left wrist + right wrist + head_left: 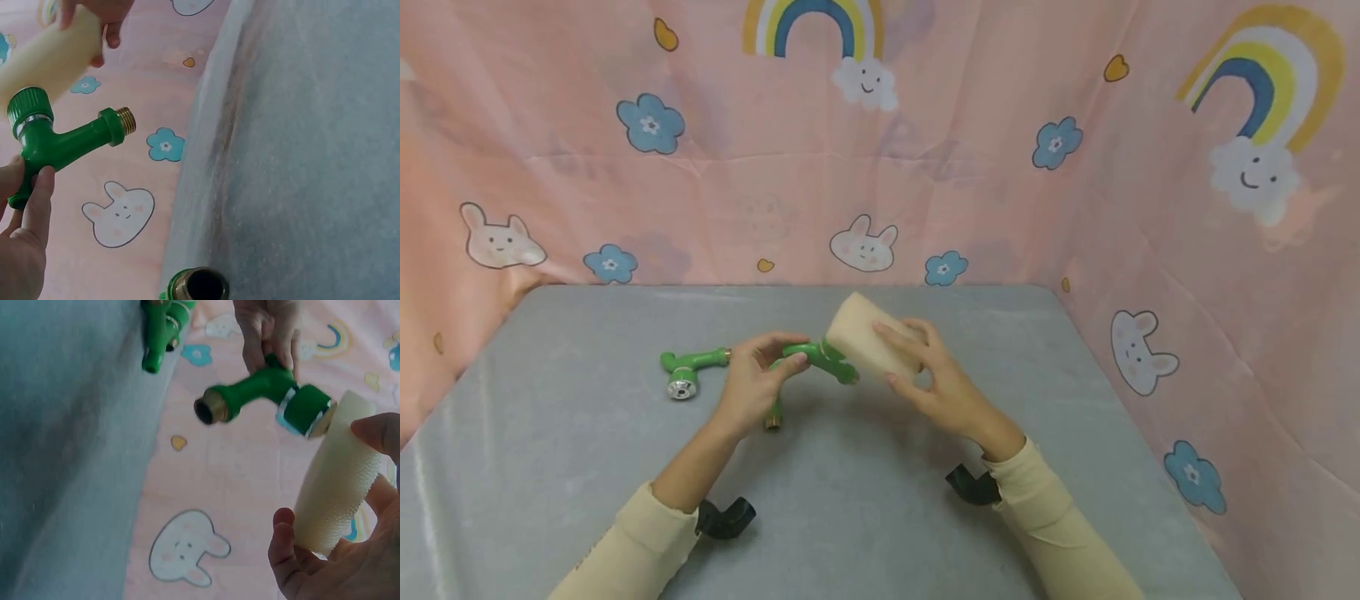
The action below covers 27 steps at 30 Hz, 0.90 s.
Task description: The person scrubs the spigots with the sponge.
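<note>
My left hand (752, 379) pinches a green tap (69, 144) by one end, between thumb and fingers, holding it above the table. The tap has a ribbed green collar and a brass threaded end, which points away from the hand in the left wrist view. In my right hand (936, 375) is a cream block sponge (872, 337), gripped between thumb and fingers. The sponge (337, 475) is up against the collar end of the tap (259, 390); whether they press together I cannot tell.
Another green tap (688, 367) with a silvery round face lies on the grey table (850, 517), left of my left hand. One more green tap (774, 414) lies partly hidden behind that hand. A pink patterned cloth (760, 183) hangs behind the table and along its sides.
</note>
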Motion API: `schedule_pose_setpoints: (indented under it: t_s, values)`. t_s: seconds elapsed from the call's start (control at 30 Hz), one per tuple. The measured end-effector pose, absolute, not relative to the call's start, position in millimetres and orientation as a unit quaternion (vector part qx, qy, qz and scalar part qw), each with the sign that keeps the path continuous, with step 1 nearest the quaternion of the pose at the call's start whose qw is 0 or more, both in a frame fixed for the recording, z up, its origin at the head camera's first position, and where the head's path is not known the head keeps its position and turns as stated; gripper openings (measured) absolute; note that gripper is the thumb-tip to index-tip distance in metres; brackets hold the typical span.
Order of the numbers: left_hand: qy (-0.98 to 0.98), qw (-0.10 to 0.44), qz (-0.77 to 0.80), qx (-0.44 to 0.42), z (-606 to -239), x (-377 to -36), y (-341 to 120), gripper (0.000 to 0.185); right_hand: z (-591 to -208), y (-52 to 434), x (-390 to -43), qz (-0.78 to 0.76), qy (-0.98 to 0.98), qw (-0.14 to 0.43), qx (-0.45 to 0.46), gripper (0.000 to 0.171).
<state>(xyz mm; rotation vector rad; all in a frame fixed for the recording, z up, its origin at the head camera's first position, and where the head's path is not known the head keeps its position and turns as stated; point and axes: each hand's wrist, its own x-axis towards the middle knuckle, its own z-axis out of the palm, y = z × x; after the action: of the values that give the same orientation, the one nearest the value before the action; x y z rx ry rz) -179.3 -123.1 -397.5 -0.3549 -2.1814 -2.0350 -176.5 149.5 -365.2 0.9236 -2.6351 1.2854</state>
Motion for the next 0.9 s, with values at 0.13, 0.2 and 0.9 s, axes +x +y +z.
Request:
schedule_pose_setpoints:
  t_s: [0.13,0.2,0.9]
  values:
    - [-0.705,0.061,-0.697,-0.111,-396,-181,-124,0.025,-362,160,-181,0.413,-0.865,0.040,0.283,0.058]
    - [-0.701,0.058,-0.702,-0.108,-395,-181,-125,0.026,-361,164,-183,0.407,-0.868,0.052,0.279,0.058]
    - [-0.641,-0.007,-0.765,-0.062,-394,-181,-127,0.031,-359,161,-182,0.405,-0.866,0.033,0.292,0.058]
